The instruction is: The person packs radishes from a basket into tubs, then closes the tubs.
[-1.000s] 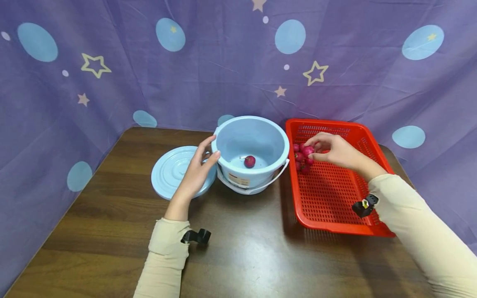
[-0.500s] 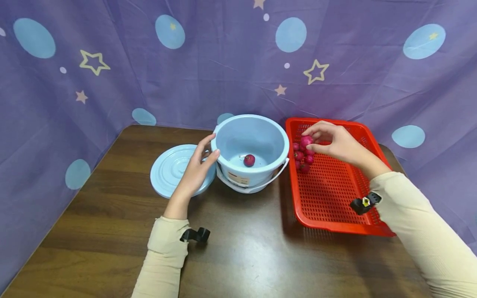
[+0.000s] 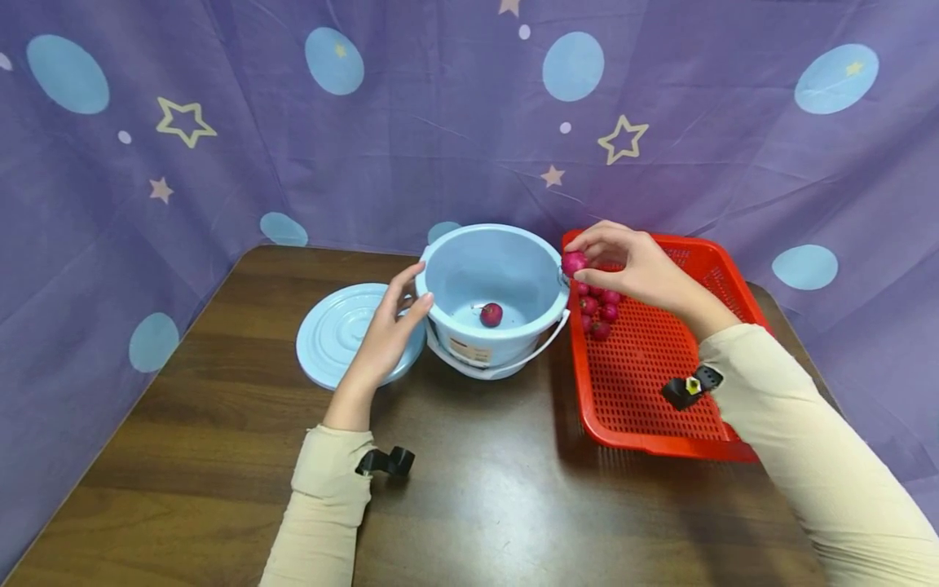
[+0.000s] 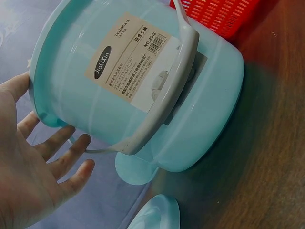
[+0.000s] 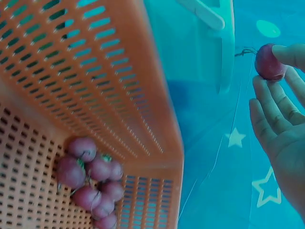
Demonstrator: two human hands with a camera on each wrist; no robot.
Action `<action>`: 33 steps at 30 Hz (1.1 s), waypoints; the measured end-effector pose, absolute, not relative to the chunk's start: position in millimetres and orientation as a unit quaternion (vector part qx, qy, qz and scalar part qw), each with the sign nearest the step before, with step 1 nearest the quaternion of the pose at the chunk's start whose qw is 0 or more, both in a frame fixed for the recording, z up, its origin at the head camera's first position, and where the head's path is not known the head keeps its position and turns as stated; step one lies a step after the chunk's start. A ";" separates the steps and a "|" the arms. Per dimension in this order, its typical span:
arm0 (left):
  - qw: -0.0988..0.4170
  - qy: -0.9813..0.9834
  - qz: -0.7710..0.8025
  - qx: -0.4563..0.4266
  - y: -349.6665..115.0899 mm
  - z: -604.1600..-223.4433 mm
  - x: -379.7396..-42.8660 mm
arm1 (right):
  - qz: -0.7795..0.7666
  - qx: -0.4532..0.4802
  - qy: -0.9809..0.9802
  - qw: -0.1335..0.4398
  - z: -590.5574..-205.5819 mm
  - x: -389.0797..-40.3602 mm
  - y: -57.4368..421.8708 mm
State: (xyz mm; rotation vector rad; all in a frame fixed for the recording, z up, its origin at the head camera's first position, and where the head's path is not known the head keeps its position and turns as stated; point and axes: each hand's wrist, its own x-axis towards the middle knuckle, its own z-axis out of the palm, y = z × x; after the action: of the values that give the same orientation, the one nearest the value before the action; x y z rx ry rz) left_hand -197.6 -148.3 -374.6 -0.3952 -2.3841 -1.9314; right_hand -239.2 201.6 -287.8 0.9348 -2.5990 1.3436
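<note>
My right hand (image 3: 627, 261) pinches a red radish (image 3: 574, 262) between thumb and fingers, above the basket's left edge beside the bucket rim. In the right wrist view its thin root (image 5: 246, 51) points toward the bucket. The light blue bucket (image 3: 469, 350) stands upright with one radish (image 3: 491, 315) on its floor. My left hand (image 3: 385, 334) touches the bucket's left rim with thumb and fingertips. The left wrist view shows those fingers (image 4: 62, 143) spread and fairly straight against the side. Several more radishes (image 5: 86, 176) lie heaped in a corner of the red basket (image 3: 653, 391).
A light blue lid (image 3: 330, 334) lies flat on the wooden table (image 3: 469, 489), left of the bucket and partly behind the left hand. The bucket's handle (image 3: 539, 355) hangs down in front. A purple curtain (image 3: 469, 114) rises behind the table.
My right hand has lifted a radish from the heap in the basket and carried it left toward the bucket rim. The left hand has stayed at the rim.
</note>
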 end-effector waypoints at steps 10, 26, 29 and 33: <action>0.023 -0.770 -0.625 -0.130 -147.7 -372.6 -198.2 | 0.442 0.316 -0.839 0.026 -284.2 -245.1 177.1; 0.024 -0.766 -0.629 -0.131 -148.1 -374.9 -197.8 | 0.383 0.347 -0.856 -0.026 -293.3 -250.3 149.2; 0.023 -0.765 -0.630 -0.133 -148.3 -375.1 -197.7 | 0.359 0.351 -0.864 -0.033 -295.2 -251.1 147.2; 0.024 -0.764 -0.631 -0.134 -148.1 -375.1 -197.6 | 0.341 0.357 -0.869 -0.039 -296.0 -251.7 145.7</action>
State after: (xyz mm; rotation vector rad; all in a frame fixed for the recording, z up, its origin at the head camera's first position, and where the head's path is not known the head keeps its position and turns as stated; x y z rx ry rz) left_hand -197.6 -148.1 -375.1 -0.4143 -2.3625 -1.9529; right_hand -251.7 145.7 -296.0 1.1512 -2.7983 1.0986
